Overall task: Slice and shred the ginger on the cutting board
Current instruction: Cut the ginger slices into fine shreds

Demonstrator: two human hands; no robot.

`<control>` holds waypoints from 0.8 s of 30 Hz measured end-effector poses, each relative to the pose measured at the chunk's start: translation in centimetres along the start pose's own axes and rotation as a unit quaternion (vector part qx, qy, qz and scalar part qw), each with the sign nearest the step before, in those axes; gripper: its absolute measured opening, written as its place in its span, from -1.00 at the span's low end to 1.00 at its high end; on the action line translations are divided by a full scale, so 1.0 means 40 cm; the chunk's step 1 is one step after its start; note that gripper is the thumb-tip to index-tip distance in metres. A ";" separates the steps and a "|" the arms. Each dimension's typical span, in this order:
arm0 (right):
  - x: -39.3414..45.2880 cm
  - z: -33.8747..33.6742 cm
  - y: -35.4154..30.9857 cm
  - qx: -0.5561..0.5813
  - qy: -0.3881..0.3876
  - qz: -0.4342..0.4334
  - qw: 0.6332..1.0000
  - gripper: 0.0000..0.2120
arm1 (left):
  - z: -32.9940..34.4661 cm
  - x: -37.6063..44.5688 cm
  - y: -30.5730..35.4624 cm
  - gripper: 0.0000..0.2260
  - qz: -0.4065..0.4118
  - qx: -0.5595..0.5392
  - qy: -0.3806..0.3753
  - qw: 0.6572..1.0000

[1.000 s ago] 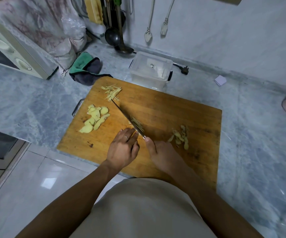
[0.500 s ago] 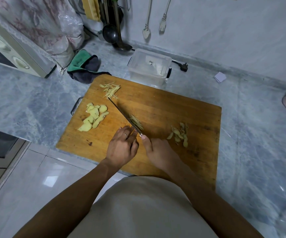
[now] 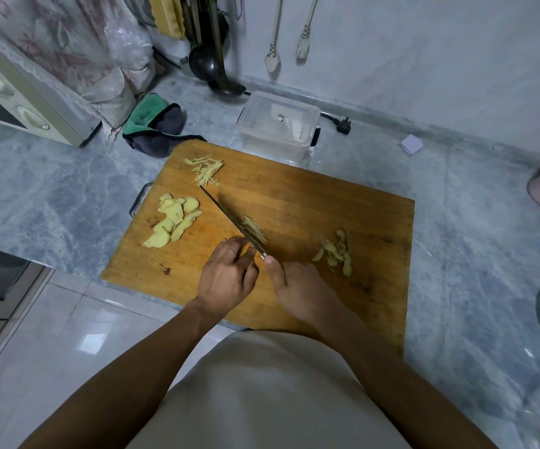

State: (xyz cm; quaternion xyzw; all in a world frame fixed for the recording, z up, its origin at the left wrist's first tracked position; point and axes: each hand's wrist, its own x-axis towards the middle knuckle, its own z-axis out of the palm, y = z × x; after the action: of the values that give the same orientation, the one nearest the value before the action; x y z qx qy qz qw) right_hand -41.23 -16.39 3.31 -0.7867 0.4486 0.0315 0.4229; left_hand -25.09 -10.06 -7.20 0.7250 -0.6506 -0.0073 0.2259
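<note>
Ginger under the left hand point(image 3: 226, 280) is hidden; right hand's point(image 3: 298, 293) grip clamps the knife's point(image 3: 229, 218) unseen handle.

The cutting board point(image 3: 310, 202) lay on the table point(image 3: 51, 189). On it, the ginger slices point(image 3: 174, 222) sat toward its left edge, the shreds point(image 3: 207, 168) at its far left corner, and the peelings point(image 3: 336, 252) to the right. The knife point(image 3: 226, 215) ran slantwise between slices and peelings, a small heap of cut strips point(image 3: 254, 230) just right of the blade. The left hand point(image 3: 226, 280) sat left of the blade's near end, the right hand point(image 3: 298, 290) just beside it. Behind the board stood a lidded box point(image 3: 278, 121), with a cloth point(image 3: 155, 124) to its left.
</note>
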 end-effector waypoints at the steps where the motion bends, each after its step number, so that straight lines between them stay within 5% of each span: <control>1: 0.002 0.003 0.002 -0.001 0.001 -0.001 1.000 -0.47 | 0.000 0.001 -0.001 -0.73 0.002 -0.001 0.002 1.000; 24: -0.009 0.010 0.014 -0.012 0.017 -0.013 1.000 -0.44 | 0.002 -0.004 0.005 -0.69 -0.017 -0.021 -0.013 1.000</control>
State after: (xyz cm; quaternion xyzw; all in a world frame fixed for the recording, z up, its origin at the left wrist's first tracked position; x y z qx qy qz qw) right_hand -41.74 -15.99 2.85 -0.7981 0.4450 0.0177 0.4057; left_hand -25.31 -9.94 -7.26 0.7309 -0.6408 -0.0343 0.2324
